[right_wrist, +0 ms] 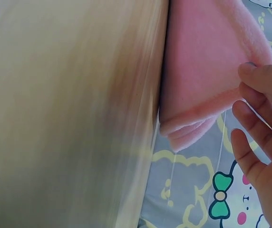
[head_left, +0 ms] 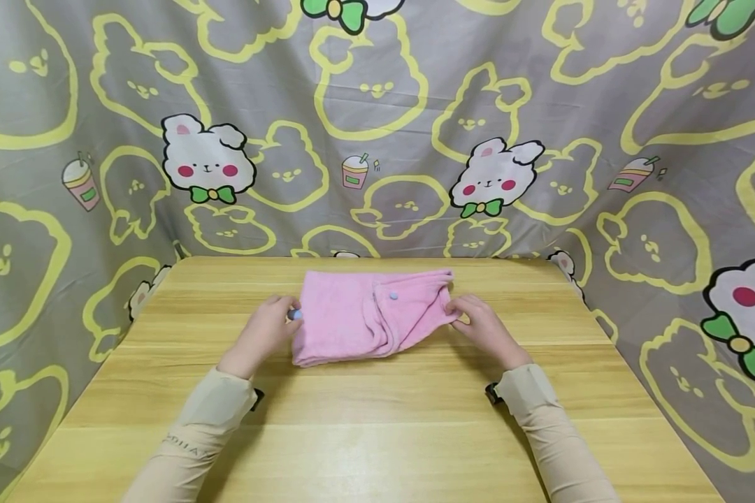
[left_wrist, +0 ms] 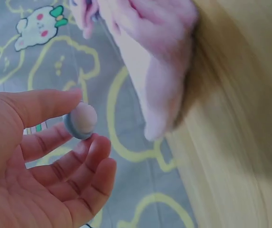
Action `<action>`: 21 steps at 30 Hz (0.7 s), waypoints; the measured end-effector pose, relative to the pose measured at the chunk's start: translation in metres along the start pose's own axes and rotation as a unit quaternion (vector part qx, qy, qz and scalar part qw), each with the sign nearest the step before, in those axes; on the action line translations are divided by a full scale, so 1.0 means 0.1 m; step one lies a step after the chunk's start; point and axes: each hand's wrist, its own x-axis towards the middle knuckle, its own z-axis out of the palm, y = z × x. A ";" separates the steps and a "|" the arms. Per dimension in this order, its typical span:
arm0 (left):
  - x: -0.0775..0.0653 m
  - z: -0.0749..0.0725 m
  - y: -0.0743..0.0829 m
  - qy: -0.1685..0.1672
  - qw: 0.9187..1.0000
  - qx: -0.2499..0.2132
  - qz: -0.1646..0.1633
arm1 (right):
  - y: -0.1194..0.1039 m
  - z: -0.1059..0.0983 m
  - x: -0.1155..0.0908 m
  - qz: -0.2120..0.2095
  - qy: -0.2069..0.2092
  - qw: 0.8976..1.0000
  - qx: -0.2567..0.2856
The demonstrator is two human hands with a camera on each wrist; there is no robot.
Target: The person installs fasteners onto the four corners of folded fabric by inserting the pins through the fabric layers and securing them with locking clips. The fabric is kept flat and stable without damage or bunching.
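Observation:
A folded pink plush cloth (head_left: 336, 314) lies on the wooden table, with folds and a small blue button (head_left: 393, 296) on its right half. At its left edge, my left hand (head_left: 265, 335) pinches a small round button-like piece (left_wrist: 82, 118), pale on top with a blue-grey rim, between thumb and fingertips. Whether this piece is attached to the cloth cannot be made out. My right hand (head_left: 483, 328) pinches the cloth's right edge between thumb and index finger. In the right wrist view the other fingers of that hand (right_wrist: 269, 128) are spread loosely beside the cloth's corner.
The wooden table (head_left: 365, 440) stretches toward me and to both sides. A grey curtain (head_left: 277, 84) with cartoon bears and yellow outlines hangs behind it and along both sides. Dark straps (head_left: 492, 393) show at the wrists near the sleeve cuffs.

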 end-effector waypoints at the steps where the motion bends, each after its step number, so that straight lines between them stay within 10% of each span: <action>1: 0.02 0.01 0.03 0.001 1.000 -0.004 0.001 | 0.00 0.00 0.00 0.001 0.000 1.000 0.001; 21: 0.50 0.43 0.77 0.033 0.987 -0.143 0.068 | 0.01 0.00 0.01 0.000 0.001 1.000 0.006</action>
